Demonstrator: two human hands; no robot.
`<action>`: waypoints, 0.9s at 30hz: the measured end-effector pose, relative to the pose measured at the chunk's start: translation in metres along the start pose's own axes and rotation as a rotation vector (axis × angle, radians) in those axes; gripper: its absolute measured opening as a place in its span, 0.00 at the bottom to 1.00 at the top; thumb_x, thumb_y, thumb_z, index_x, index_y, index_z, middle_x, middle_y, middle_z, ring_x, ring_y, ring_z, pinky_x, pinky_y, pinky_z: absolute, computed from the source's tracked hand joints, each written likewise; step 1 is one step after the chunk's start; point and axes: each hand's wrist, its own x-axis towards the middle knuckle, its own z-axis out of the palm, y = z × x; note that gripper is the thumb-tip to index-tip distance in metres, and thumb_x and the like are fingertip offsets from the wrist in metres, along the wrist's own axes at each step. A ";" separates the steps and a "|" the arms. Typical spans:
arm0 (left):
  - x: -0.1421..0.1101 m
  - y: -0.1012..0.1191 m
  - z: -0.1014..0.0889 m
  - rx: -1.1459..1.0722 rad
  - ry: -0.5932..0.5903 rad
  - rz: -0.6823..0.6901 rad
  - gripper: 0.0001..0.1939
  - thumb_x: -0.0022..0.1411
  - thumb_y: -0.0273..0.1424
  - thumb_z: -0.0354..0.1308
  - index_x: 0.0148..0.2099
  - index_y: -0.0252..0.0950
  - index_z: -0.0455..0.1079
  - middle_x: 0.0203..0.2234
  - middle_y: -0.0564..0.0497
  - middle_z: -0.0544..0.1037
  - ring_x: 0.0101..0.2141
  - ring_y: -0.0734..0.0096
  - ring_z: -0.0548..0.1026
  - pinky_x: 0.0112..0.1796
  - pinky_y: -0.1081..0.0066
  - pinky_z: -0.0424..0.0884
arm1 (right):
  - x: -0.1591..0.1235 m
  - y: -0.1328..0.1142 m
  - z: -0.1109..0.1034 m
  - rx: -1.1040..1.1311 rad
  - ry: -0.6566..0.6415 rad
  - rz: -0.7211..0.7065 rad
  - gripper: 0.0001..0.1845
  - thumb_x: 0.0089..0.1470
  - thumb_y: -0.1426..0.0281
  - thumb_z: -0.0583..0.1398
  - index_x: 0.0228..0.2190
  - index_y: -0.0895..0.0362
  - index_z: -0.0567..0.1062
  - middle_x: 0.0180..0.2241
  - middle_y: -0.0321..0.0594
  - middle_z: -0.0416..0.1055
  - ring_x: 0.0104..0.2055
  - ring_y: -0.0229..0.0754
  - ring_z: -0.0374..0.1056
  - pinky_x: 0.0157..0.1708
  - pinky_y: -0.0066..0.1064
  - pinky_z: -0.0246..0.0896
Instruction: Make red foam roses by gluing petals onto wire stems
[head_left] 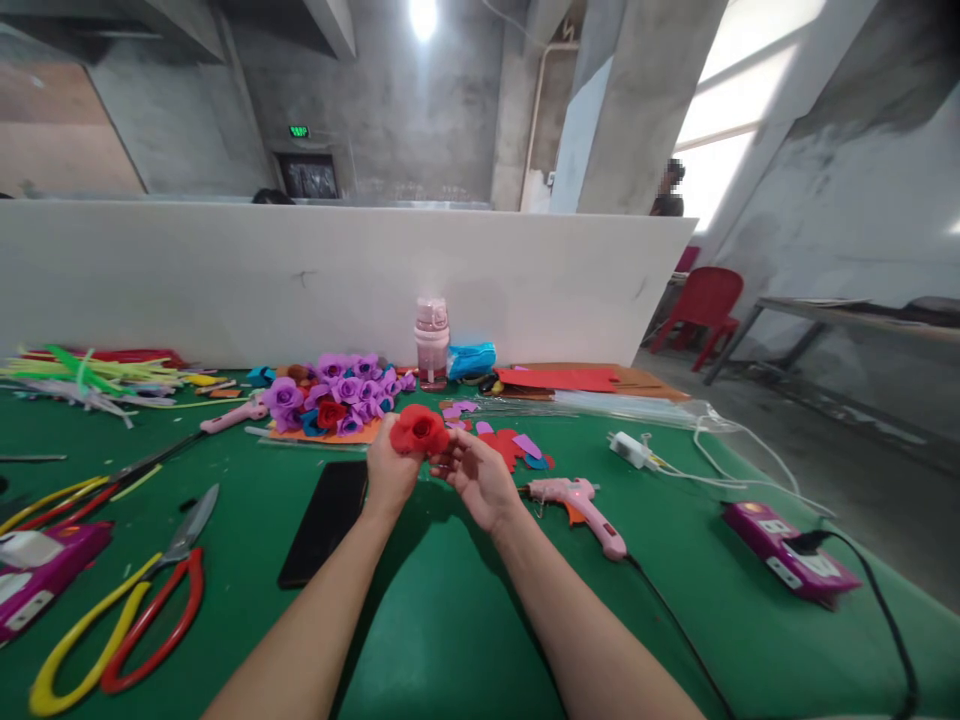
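A red craft flower (420,430) with a rolled centre is held up over the middle of the table. My left hand (391,470) is closed around its left side and underside. At its right edge, the curled fingers of my right hand (480,475) pinch a petal; the fingertips are partly hidden. Just right of that hand lies a pink hot glue gun (581,500), its cord running toward the front. Red and purple petal cut-outs (506,447) are scattered behind my hands. Finished purple, red and blue flowers (341,390) are heaped behind and to the left.
A black phone (322,525) and scissors (165,590) lie on the green table (450,640) at left. Purple power strips (787,550) sit at both sides. A pink bottle (432,345) stands against the white partition (300,280). Pipe cleaners (90,375) pile up far left.
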 end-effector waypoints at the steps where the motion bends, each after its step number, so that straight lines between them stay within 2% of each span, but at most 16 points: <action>1: 0.000 0.000 0.000 -0.002 -0.004 0.002 0.07 0.50 0.29 0.58 0.30 0.37 0.62 0.20 0.60 0.66 0.23 0.76 0.64 0.25 0.77 0.59 | -0.001 -0.001 0.000 -0.015 0.001 -0.009 0.13 0.40 0.62 0.64 0.27 0.57 0.74 0.24 0.35 0.73 0.23 0.35 0.66 0.25 0.27 0.64; 4: 0.001 0.000 0.001 -0.002 -0.039 0.048 0.06 0.50 0.28 0.58 0.30 0.37 0.62 0.21 0.59 0.67 0.24 0.76 0.65 0.27 0.76 0.60 | -0.002 -0.004 0.000 -0.091 0.002 -0.045 0.13 0.37 0.63 0.66 0.25 0.57 0.72 0.21 0.33 0.72 0.21 0.33 0.65 0.24 0.26 0.62; 8: 0.003 -0.001 0.002 -0.042 -0.133 0.142 0.07 0.52 0.31 0.58 0.35 0.36 0.67 0.27 0.56 0.73 0.29 0.73 0.70 0.31 0.75 0.65 | -0.001 -0.009 -0.002 -0.138 0.037 -0.065 0.15 0.34 0.63 0.68 0.22 0.57 0.70 0.18 0.31 0.70 0.18 0.32 0.63 0.22 0.24 0.60; 13: 0.003 0.000 0.003 -0.158 -0.227 0.119 0.08 0.52 0.33 0.58 0.34 0.34 0.72 0.24 0.54 0.76 0.26 0.72 0.71 0.29 0.74 0.68 | 0.000 -0.014 -0.005 -0.099 0.078 -0.097 0.15 0.35 0.63 0.67 0.23 0.56 0.70 0.17 0.30 0.69 0.19 0.32 0.64 0.23 0.24 0.61; 16: 0.003 0.001 0.003 -0.228 -0.206 0.080 0.10 0.52 0.33 0.59 0.37 0.35 0.74 0.26 0.54 0.77 0.27 0.71 0.72 0.30 0.73 0.69 | 0.000 -0.016 -0.003 -0.076 0.101 -0.070 0.15 0.39 0.59 0.65 0.26 0.56 0.71 0.18 0.31 0.70 0.19 0.33 0.64 0.21 0.25 0.60; 20: 0.004 -0.002 0.006 -0.302 -0.130 0.016 0.14 0.50 0.33 0.62 0.40 0.35 0.75 0.30 0.51 0.79 0.29 0.70 0.74 0.31 0.73 0.70 | -0.002 -0.018 0.000 -0.103 0.053 -0.030 0.19 0.42 0.53 0.63 0.27 0.57 0.73 0.20 0.35 0.71 0.19 0.34 0.65 0.20 0.26 0.60; 22: 0.005 -0.005 0.007 -0.358 -0.117 -0.045 0.16 0.50 0.34 0.63 0.42 0.34 0.74 0.30 0.51 0.79 0.28 0.70 0.74 0.30 0.72 0.70 | -0.003 -0.018 0.001 -0.137 0.105 -0.107 0.20 0.42 0.52 0.62 0.27 0.57 0.73 0.22 0.35 0.71 0.19 0.33 0.64 0.20 0.26 0.59; 24: 0.005 -0.008 0.007 -0.411 -0.111 -0.100 0.17 0.49 0.34 0.63 0.42 0.34 0.74 0.29 0.51 0.78 0.26 0.71 0.73 0.29 0.72 0.70 | -0.002 -0.018 0.000 -0.182 0.199 -0.253 0.18 0.42 0.54 0.63 0.25 0.57 0.72 0.21 0.33 0.69 0.19 0.31 0.62 0.20 0.24 0.58; 26: 0.005 -0.009 0.007 -0.424 -0.096 -0.104 0.17 0.48 0.34 0.64 0.41 0.34 0.73 0.29 0.51 0.78 0.26 0.71 0.74 0.30 0.72 0.70 | -0.002 -0.017 0.000 -0.226 0.250 -0.368 0.16 0.40 0.57 0.65 0.22 0.57 0.71 0.19 0.31 0.67 0.18 0.30 0.59 0.19 0.23 0.57; 27: 0.005 -0.009 0.007 -0.419 -0.086 -0.090 0.16 0.47 0.33 0.65 0.40 0.34 0.73 0.28 0.51 0.77 0.27 0.71 0.73 0.31 0.72 0.70 | -0.002 -0.016 0.000 -0.246 0.246 -0.380 0.15 0.39 0.59 0.66 0.22 0.57 0.71 0.19 0.31 0.66 0.18 0.30 0.59 0.19 0.23 0.56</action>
